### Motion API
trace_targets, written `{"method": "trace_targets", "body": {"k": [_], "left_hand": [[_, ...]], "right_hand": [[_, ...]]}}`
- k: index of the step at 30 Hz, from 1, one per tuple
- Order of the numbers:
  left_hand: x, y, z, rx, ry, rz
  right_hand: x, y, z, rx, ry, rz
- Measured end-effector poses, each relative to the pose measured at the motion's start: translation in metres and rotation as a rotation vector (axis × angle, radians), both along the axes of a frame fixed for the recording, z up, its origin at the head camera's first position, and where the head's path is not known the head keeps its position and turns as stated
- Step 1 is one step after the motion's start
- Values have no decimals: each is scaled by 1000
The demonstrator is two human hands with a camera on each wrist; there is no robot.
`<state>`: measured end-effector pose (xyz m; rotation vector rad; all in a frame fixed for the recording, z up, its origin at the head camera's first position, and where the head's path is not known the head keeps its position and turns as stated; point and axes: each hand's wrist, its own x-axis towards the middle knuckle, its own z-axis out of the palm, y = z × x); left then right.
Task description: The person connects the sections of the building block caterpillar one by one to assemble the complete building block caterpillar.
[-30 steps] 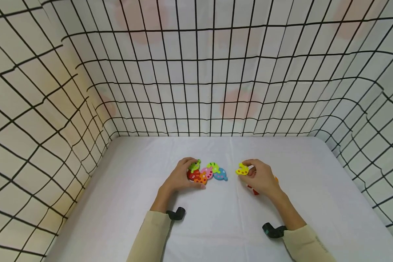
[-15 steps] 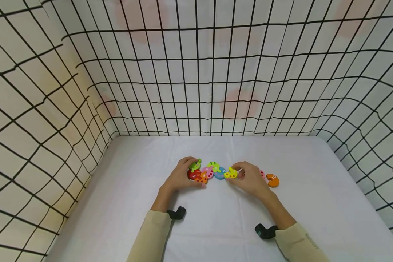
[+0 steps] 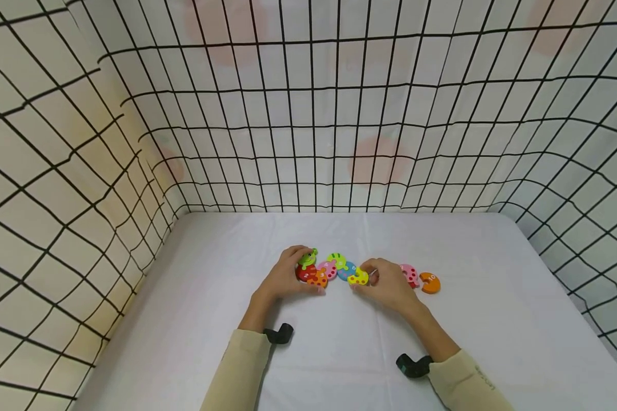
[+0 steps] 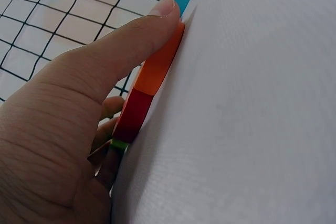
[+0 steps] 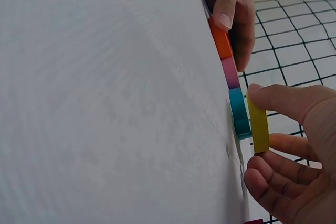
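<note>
A row of joined flat caterpillar puzzle pieces lies on the white cloth in the head view. From the left it runs through a green head [image 3: 307,261], red piece [image 3: 303,274], orange piece [image 4: 160,64], pink piece [image 3: 328,269], striped green piece [image 3: 337,260] and blue piece [image 5: 240,113]. My left hand [image 3: 283,278] holds the left end, thumb along the orange piece's edge and fingers round the head's side. My right hand [image 3: 391,288] pinches a dotted yellow puzzle piece [image 5: 258,124] between thumb and fingers. In the right wrist view it sits slightly raised over the blue piece's edge.
Beyond my right hand lie a pink piece with red dots [image 3: 409,274] and an orange piece marked 10 [image 3: 431,283]. Black wire mesh [image 3: 334,160] rises behind and along both sides of the white-covered table [image 3: 334,354].
My right hand has carried the yellow piece leftward to the blue piece, uncovering the pink and orange pieces on the right. My left hand has stayed on the row's left end.
</note>
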<state>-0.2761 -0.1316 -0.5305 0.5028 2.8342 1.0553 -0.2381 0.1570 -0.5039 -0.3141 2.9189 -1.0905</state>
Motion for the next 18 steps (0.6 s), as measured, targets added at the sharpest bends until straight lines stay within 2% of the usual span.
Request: {"method": "trace_targets", "body": {"k": [8, 18], "left_hand": [[0, 0, -1, -2, -2, 0], [1, 1, 1, -10, -12, 7]], "right_hand": [[3, -4, 1, 45, 15, -27], [4, -10, 0, 83, -38, -76]]}}
